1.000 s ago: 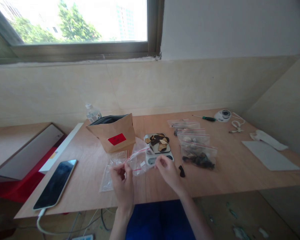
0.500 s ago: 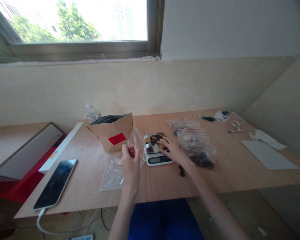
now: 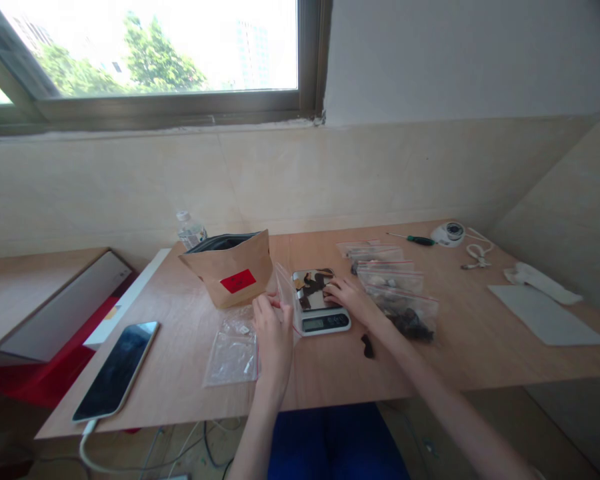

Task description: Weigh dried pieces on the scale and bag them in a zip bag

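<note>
My left hand [image 3: 274, 327] is closed on the edge of a clear zip bag [image 3: 287, 288], which stands up beside the scale. Dark brown and tan dried pieces [image 3: 310, 283] lie on the shiny platform of a small white kitchen scale [image 3: 326, 323]. Over the platform's right side, my right hand [image 3: 353, 301] has its fingers drawn together on some of these pieces; the fingertips partly hide them. One loose dark piece [image 3: 367, 346] rests on the table below my right wrist. Another clear zip bag [image 3: 231, 357] lies flat left of my left hand.
An open brown paper pouch [image 3: 230, 260] with a red label stands behind, near a plastic bottle [image 3: 191, 230]. Filled zip bags [image 3: 405, 310] are lined up at right. A phone [image 3: 117, 370], screwdriver [image 3: 421, 241], white camera [image 3: 449, 233] and white sheet [image 3: 545, 315] lie around.
My right hand's fingers have gathered from a spread pose over the pieces. My left hand has shifted right, and the zip bag it holds now stands nearer the scale. The view has tilted slightly.
</note>
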Tool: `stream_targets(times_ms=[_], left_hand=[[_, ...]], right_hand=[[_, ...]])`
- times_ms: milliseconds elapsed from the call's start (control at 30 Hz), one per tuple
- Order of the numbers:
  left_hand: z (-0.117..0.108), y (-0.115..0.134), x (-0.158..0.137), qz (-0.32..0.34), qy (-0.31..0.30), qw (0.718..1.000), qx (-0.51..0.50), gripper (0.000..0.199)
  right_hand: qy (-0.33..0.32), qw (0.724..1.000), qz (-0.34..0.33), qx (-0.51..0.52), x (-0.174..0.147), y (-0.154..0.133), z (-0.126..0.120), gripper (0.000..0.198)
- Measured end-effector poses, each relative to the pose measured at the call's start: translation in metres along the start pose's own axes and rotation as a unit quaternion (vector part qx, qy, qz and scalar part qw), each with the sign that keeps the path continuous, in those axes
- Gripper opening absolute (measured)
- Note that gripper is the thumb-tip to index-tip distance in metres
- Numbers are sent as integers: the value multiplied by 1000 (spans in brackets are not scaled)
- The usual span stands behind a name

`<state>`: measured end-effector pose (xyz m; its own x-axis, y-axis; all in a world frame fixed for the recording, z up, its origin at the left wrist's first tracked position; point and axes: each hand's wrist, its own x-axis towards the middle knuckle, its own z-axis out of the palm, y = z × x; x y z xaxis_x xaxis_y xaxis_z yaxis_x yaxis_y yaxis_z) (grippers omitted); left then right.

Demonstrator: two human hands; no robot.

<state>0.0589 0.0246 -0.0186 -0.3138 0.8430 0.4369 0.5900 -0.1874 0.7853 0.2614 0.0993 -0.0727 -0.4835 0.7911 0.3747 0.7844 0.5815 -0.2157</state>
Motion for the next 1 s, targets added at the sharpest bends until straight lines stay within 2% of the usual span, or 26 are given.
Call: stream_targets(times_ms=[133, 200, 267, 333, 367, 400, 467, 500, 533, 600, 733, 867, 1000], left_hand=[[1, 3, -1, 1, -4, 1000, 0, 12], [2, 3, -1, -2, -12, 1000, 2, 13], [3, 2, -1, -8, -22, 1000, 7, 12], [4, 2, -1, -12, -31, 999, 14, 11], [5, 2, -1, -12, -34, 999, 18, 10], [6, 2, 0, -10, -34, 999, 21, 10], [6, 4, -1, -6, -31, 999, 19, 9], [6, 5, -1, -4, -31, 999, 16, 9], [6, 6, -2, -4, -31, 999, 12, 8], [5, 7, -5, -4, -35, 999, 0, 5], [0, 4, -14, -2, -39, 999, -25, 6], [0, 1, -20, -16, -30, 998, -44, 6], [1, 3, -23, -31, -10, 998, -52, 10]], right_hand=[[-4, 999, -5, 47, -3, 6, -4, 16], [15, 994, 25, 110, -4, 6, -6, 18], [66, 974, 73, 202, -2, -1, -11, 17], [140, 923, 137, 330, 3, -19, -21, 17], [175, 883, 172, 401, 6, -31, -27, 19], [199, 831, 204, 478, 10, -44, -34, 23], [201, 735, 242, 601, 17, -71, -46, 28], [184, 707, 246, 637, 20, -84, -50, 28], [165, 695, 243, 656, 23, -93, -53, 28], [137, 705, 230, 657, 27, -105, -53, 28], [106, 757, 216, 607, 32, -104, -38, 28], [65, 827, 184, 527, 33, -101, -27, 26], [66, 890, 160, 422, 34, -114, -32, 29]])
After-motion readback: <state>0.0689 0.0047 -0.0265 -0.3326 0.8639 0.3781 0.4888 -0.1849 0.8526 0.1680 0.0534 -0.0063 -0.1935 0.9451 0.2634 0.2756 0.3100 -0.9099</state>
